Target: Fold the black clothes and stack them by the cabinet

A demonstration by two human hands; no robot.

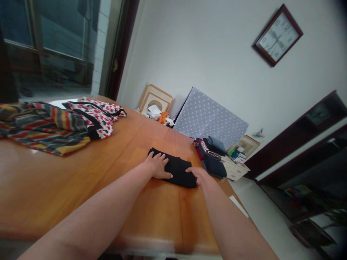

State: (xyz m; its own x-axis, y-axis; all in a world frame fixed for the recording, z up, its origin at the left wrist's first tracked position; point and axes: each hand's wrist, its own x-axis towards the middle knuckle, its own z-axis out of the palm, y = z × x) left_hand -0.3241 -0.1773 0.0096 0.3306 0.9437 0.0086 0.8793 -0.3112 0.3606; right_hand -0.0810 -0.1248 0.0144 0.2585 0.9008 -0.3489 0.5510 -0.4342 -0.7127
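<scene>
A black folded garment (177,169) lies flat on the wooden table (151,209) in front of me; which kind of garment it is I cannot tell. My left hand (158,166) rests on its left part, palm down with the fingers spread. At the right end, my right hand (196,174) grips the edge, thumb on top and the other fingers tucked out of sight beneath. Just beyond that hand stands a stack of folded clothes (214,162), dark blue, striped and dark red among them.
Loose striped cloth (59,126) and a red-and-white patterned garment (100,115) lie at the table's left. Behind the far edge are a grey dotted cover (211,112), framed pictures (155,99) and a small white drawer cabinet (235,169). A clock (278,36) hangs on the wall.
</scene>
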